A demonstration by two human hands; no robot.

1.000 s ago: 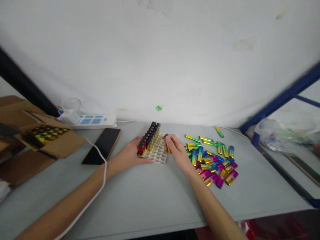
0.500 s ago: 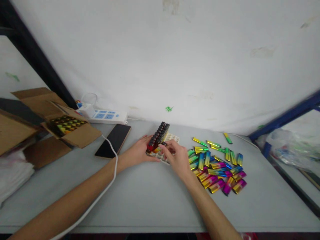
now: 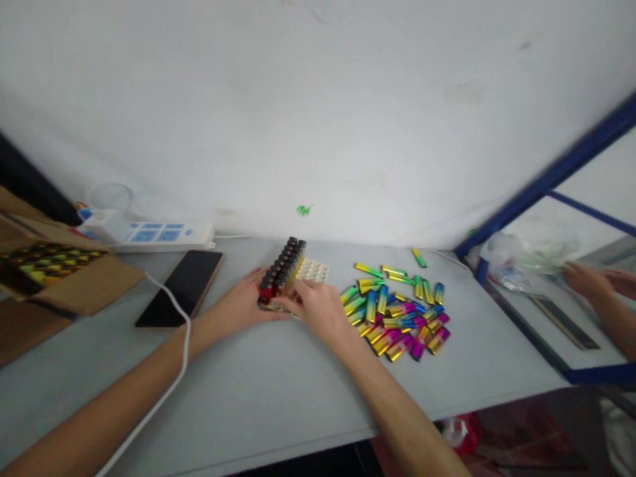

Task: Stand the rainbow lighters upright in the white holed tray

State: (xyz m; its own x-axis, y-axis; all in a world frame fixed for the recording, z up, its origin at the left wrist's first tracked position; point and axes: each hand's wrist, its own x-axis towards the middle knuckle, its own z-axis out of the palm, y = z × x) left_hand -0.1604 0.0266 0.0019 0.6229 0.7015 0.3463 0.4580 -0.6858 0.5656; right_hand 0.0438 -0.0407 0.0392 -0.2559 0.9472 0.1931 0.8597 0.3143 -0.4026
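A white tray (image 3: pixel 314 270) with rows of round holes stands near the wall. Black-topped cylindrical pieces (image 3: pixel 284 264), some with red or yellow bodies, stand upright in close rows over its left part. Around the tray's left end curls my left hand (image 3: pixel 244 299), its thumb along the front edge. My right hand (image 3: pixel 318 308) is closed in a pinch at the front of these rows; its own fingers hide what they hold. Just to its right lies a loose pile of shiny flattened tubes (image 3: pixel 397 315) in gold, green, blue and magenta.
At left are an open cardboard box (image 3: pixel 106 281) of yellow-and-dark pieces, a power strip (image 3: pixel 169 235) and a black phone (image 3: pixel 181 288). A white cable (image 3: pixel 186 348) crosses my left forearm. Beyond the blue frame (image 3: pixel 556 172), another person's hands (image 3: pixel 589 281) are over the adjoining surface.
The view has swung right, bringing another person's hands into sight. My right hand has come closer to the front of the upright rows. My left hand stays at the tray's left end.
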